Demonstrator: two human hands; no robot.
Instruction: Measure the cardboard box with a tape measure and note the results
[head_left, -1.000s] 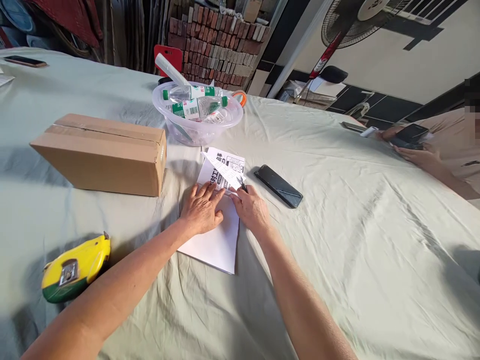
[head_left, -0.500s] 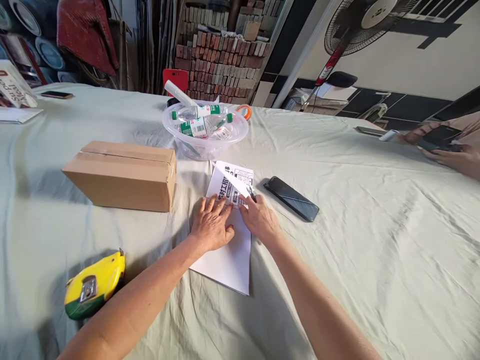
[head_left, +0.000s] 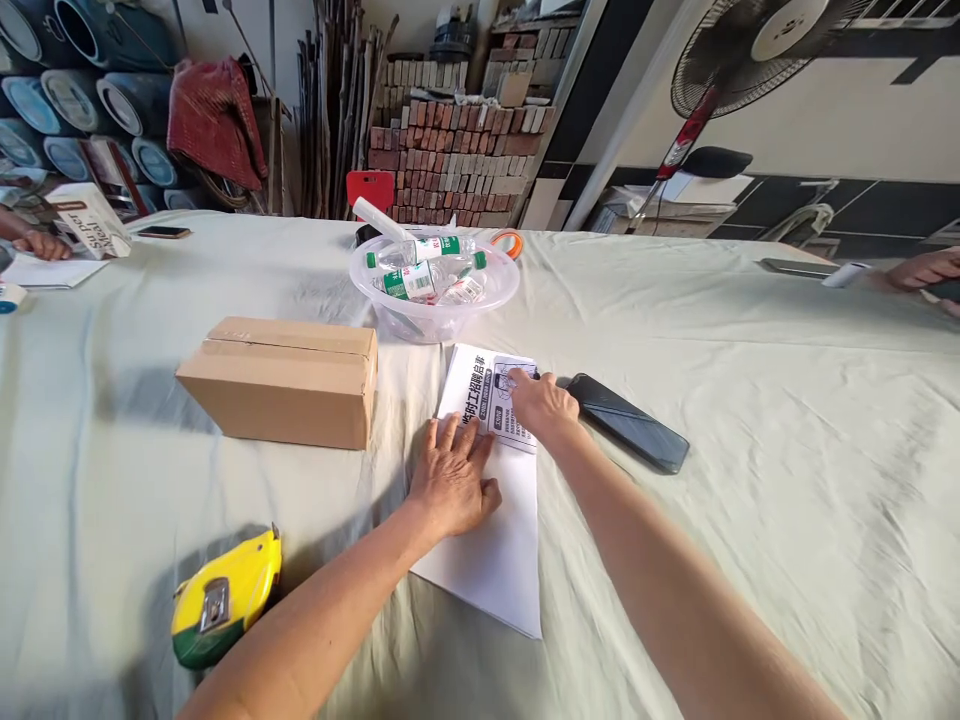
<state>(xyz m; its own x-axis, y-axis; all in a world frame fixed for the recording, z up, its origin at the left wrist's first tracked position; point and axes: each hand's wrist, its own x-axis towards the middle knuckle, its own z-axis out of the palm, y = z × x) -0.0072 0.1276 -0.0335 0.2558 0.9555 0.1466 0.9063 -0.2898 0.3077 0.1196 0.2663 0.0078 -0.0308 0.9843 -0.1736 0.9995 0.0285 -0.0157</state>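
A stack of white paper sheets [head_left: 502,540] lies in front of me, its far part printed with black characters and small boxes. My left hand [head_left: 454,480] rests flat on it with fingers spread, just at the near edge of the print. At the upper right of the printed sheet is my right hand [head_left: 544,405], its fingers bent and touching the paper. A thin dark object shows only as a small tip beside these fingers; its kind cannot be made out. Just right of that hand lies a black smartphone [head_left: 630,425].
Left of the paper stands a closed cardboard box [head_left: 281,385], with a yellow-green tape measure [head_left: 225,600] nearer me. Behind is a clear plastic basin [head_left: 435,300] holding bottles, beside orange-handled scissors [head_left: 510,240]. Other people's hands [head_left: 45,245] show at both table ends.
The lifted, slanting paper edge now lies flat. My right hand has moved to the sheet's upper right part, while my left hand stays on the paper. The view has shifted.
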